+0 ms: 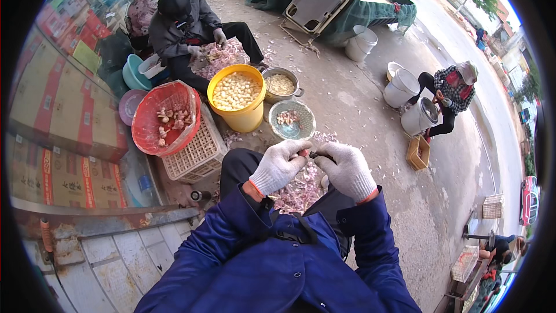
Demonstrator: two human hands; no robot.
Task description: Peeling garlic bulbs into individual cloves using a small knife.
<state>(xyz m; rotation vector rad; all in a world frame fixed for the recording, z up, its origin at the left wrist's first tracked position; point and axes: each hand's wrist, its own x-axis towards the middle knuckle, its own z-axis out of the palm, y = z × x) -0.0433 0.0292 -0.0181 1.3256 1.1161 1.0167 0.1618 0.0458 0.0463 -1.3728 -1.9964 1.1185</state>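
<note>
In front of my chest, my left hand (280,161) in a white knit glove pinches a small reddish piece (302,153), which looks like a garlic clove. Close by on the right, my gloved right hand (346,169) grips a small dark tool (314,155), mostly hidden by the fingers. Below both hands, pinkish garlic skins (297,193) lie heaped between my legs. Just beyond them stands a green mesh-patterned basin (293,132) with some unpeeled cloves (287,117) in it.
A yellow bucket (242,121) and a metal pot (284,99) hold peeled garlic. To the left, a red lined basin (143,132) with garlic bulbs rests on a plastic crate (197,156). Co-workers sit ahead (184,21) and at right (460,91), near white buckets (402,89).
</note>
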